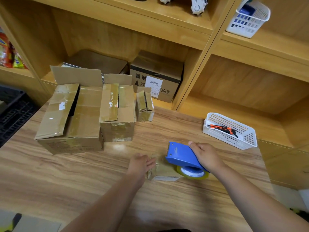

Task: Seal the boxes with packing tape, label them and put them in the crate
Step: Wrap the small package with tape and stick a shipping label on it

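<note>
The person's right grip (206, 156), a bare hand, was closed around the handle of a blue plastic tape dispenser (179, 154). The dispenser carried a roll of clear yellowish packing tape (194, 174) at its near end. It lay tilted over a small flat tan cardboard box (161, 171) in the middle of the wood-grain counter (66, 181). The left grip (141, 163), also a bare hand, lay open with its fingers fairly straight, pressing on the left end of that box.

Three more cardboard boxes stood in a row towards the back left of the counter, all streaked with old glossy tape. The large brown cardboard box (70, 118) had its top flaps loose and one flap standing upright at the back. Touching its right side stood the medium brown cardboard box (117, 113), its flaps also unsealed. Just right of that, slightly apart, sat the little tape-covered carton (144, 106), with a gap between its top flaps.

At the counter's left edge stood a black slatted plastic crate (11, 113), only partly in view. On the right of the counter, a white perforated plastic basket (225, 138) held an orange-and-black utility knife (222, 128).

Behind the counter stood wooden shelving (250, 77). One compartment held a printed brown carton (158, 67) with a white barcode label (153, 88) on its front.
</note>
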The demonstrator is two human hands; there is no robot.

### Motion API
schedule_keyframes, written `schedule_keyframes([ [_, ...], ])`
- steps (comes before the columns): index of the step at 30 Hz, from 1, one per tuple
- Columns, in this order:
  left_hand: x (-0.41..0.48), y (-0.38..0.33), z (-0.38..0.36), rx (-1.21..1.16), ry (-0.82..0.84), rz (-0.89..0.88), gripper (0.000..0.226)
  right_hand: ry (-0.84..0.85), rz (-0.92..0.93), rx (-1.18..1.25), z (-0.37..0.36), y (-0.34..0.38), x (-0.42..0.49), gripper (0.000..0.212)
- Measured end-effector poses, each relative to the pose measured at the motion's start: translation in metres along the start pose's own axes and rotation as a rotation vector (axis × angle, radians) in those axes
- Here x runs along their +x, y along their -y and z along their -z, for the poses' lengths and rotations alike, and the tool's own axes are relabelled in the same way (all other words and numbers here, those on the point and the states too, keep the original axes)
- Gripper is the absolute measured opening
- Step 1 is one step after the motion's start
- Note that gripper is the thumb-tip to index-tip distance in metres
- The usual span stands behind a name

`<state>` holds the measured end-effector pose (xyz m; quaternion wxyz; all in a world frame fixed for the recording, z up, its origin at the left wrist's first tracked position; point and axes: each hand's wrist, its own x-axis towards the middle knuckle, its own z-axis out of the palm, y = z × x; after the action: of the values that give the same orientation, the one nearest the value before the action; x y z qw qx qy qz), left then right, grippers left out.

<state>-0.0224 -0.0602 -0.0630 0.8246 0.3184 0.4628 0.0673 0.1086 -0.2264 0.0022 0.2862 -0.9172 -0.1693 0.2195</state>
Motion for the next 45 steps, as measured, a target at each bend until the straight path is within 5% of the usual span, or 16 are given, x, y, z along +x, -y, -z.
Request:
schedule_keyframes([
  [5,-0.01,0.008,-0.001,0.157,-0.018,-0.115,0.023,0.004,0.045,-0.061,0.01,-0.002,0.001,0.052],
  [14,-0.019,0.016,0.0,-0.088,-0.088,-0.173,0.025,0.029,0.12,-0.185,0.003,0.003,-0.002,0.055],
  [24,-0.008,0.021,0.006,-0.053,-0.164,-0.121,0.022,0.03,0.205,-0.606,-0.006,0.023,-0.006,0.051],
  [31,-0.006,0.021,0.026,0.288,-0.267,-0.216,0.019,-0.015,0.305,-0.825,-0.017,0.033,-0.007,0.048],
  [45,0.002,0.033,0.036,0.357,-0.323,-0.222,0.022,-0.05,0.342,-0.927,-0.03,0.038,-0.005,0.055],
])
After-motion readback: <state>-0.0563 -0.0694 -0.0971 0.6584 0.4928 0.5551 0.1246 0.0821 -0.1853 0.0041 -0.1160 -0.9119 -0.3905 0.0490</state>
